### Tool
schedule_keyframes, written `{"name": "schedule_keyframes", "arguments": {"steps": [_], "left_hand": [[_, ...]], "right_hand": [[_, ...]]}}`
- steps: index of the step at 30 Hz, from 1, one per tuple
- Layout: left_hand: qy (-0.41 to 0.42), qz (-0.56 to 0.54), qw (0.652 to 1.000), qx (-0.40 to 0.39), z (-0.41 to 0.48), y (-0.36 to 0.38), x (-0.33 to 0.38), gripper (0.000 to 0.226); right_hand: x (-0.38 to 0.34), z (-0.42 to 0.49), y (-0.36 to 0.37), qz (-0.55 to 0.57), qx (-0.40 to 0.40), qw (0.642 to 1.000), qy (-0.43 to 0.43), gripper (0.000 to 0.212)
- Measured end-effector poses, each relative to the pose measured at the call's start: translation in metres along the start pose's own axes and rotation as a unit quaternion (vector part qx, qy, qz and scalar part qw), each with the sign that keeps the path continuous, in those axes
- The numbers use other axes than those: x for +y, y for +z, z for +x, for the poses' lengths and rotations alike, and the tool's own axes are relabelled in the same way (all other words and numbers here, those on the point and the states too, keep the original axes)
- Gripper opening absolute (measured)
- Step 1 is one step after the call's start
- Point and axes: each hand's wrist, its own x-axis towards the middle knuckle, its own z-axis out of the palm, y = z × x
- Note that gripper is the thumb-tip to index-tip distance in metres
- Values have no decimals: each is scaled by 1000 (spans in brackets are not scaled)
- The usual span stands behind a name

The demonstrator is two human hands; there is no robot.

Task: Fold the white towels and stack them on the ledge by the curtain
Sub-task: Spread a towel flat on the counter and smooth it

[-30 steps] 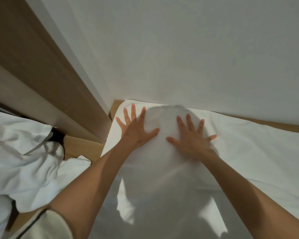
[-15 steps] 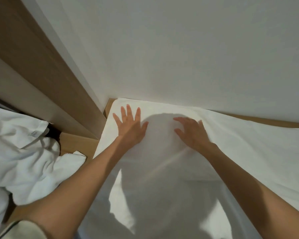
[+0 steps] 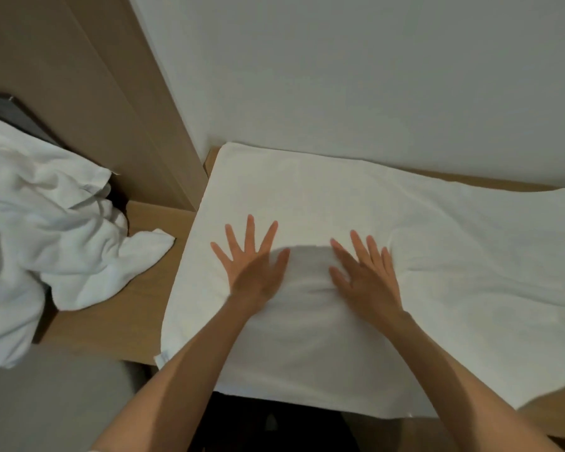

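Towel (image 3: pixel 356 203) first: it's the big white one laid out flat on the wooden ledge (image 3: pixel 111 324), and both hands are pressing down on it, no gripping at all. The left hand (image 3: pixel 253 265) is palm down with fingers straight and fanned wide. The right hand (image 3: pixel 366 278) sits just beside it, also palm down, fingers straight but closer together and angled a bit toward the left one. Nothing is pinched or curled round, just flat palms on cloth. Between the two hands the fabric bunches up into a small soft ridge, and a few creases run out from the right hand toward the ledge's right end.

The towel covers most of the ledge. Its far edge lies along the back of the ledge, right up by the pale surface (image 3: pixel 340 76) that rises behind it. Wall or curtain, can't tell which. Its near edge hangs over the front of the ledge, with a hemmed corner (image 3: pixel 162 356) poking off the front.

On the ledge's left end there's a rumpled heap of white towels (image 3: pixel 40 223), apart from the flat one, with bare wood between them. A brown wood panel (image 3: pixel 88 93) stands up behind that left end. Below the front of the ledge is grey floor (image 3: pixel 46 406).
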Motion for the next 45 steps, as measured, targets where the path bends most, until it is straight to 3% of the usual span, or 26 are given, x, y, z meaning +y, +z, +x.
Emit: {"name": "schedule_keyframes", "arguments": {"steps": [4, 7, 10, 19, 24, 27, 31, 38, 45], "left_hand": [[-22, -23, 999, -29, -7, -6, 6, 55], [35, -12, 999, 39, -45, -6, 3, 54], [66, -37, 997, 34, -88, 3, -11, 53], [-34, -24, 999, -2, -105, 9, -64, 60], [-40, -24, 997, -65, -113, -6, -52, 62], [19, -23, 998, -50, -126, -17, -29, 60], [108, -92, 988, -64, -143, -23, 26, 60], [265, -100, 948, -141, -167, -27, 129, 56], [293, -87, 928, -212, -187, -3, 211, 56]], "right_hand": [[-10, -9, -5, -49, -10, 999, 22, 54], [-36, -34, 2, -29, 24, 999, -2, 54], [-51, -66, 20, -2, -7, 1000, -23, 55], [-16, -91, 31, -15, -22, 999, 38, 56], [-21, -98, 5, 20, -100, 995, 18, 58], [-9, -115, -20, 106, -57, 993, 17, 48], [24, -141, -41, 134, 45, 988, 53, 36], [115, -187, -56, 148, 58, 972, 174, 34], [196, -206, -64, 153, 142, 963, 171, 27]]}}
